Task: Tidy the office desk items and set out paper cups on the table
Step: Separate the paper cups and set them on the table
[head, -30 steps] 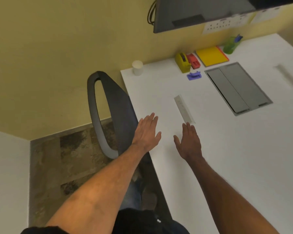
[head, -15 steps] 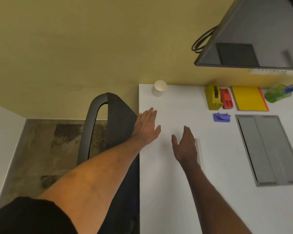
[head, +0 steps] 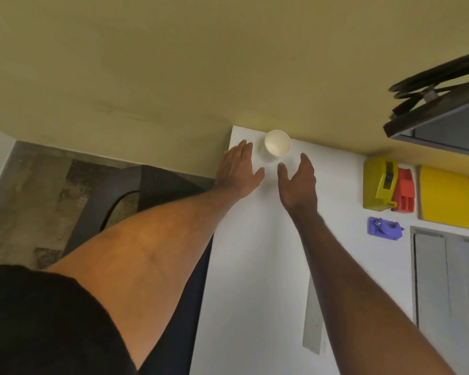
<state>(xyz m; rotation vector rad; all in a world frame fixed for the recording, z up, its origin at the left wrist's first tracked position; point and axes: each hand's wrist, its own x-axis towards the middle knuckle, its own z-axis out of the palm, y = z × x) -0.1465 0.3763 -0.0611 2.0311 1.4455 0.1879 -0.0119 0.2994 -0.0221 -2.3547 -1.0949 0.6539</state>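
Evidently both hands — left hand [head: 238, 165] and right hand [head: 298, 180], each grip open and empty — flank the upright white paper cup [head: 276, 146] between them on the white counter [head: 255, 266], likely to lift it.

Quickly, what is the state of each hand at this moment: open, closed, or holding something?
Left hand: open, holding nothing, beside the paper cup.
Right hand: open, holding nothing, on the cup's other side.
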